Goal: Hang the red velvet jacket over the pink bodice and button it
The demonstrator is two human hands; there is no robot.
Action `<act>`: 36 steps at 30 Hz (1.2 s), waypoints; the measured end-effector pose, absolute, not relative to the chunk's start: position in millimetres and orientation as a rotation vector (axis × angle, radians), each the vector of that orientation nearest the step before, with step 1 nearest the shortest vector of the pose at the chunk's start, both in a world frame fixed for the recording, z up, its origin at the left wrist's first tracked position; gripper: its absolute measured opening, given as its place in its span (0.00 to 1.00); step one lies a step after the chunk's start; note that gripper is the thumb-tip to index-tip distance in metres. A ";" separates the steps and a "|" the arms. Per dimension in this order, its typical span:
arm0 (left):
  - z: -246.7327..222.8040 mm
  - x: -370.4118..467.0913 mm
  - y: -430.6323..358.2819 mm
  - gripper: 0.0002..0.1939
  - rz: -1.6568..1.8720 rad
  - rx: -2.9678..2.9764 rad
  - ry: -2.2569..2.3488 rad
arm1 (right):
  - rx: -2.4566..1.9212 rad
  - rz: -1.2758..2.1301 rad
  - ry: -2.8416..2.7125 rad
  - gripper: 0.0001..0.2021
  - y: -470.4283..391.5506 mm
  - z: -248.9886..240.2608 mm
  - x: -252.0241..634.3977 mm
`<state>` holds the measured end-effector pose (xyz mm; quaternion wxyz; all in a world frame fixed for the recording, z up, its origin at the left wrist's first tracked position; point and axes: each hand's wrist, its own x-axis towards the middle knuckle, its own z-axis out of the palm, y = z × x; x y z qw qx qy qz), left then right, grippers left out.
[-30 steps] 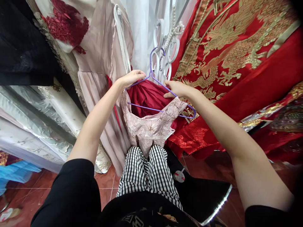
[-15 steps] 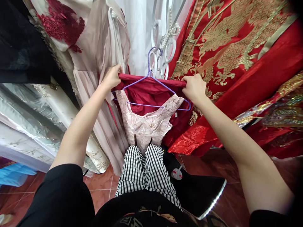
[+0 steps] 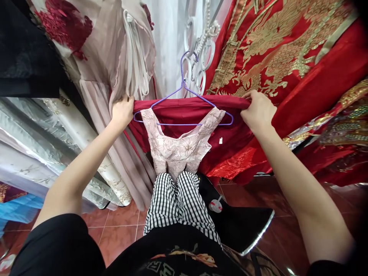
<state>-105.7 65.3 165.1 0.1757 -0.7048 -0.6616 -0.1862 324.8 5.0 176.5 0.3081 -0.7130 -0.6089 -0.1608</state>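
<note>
Crimson edge [image 3: 184,103] between both hands [image 3: 122,112] [image 3: 258,112]

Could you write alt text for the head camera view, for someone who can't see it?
Two hands stretch dark red cloth behind a pink dress on a purple hanger. Other gowns hang around.

Both arms are stretched forward and spread pretty wide, bare below the black sleeves. Left hand [image 3: 123,112] and right hand [image 3: 258,112] sit about level, backs mostly up, fingers curled into a pinch on each side, right wrist bent slightly inward.
</note>
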 end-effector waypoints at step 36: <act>149.0 -17.7 20.0 0.13 -1.472 -2.456 -1.853 | -1.412 0.353 -1.733 0.18 -9.6 146.8 264.8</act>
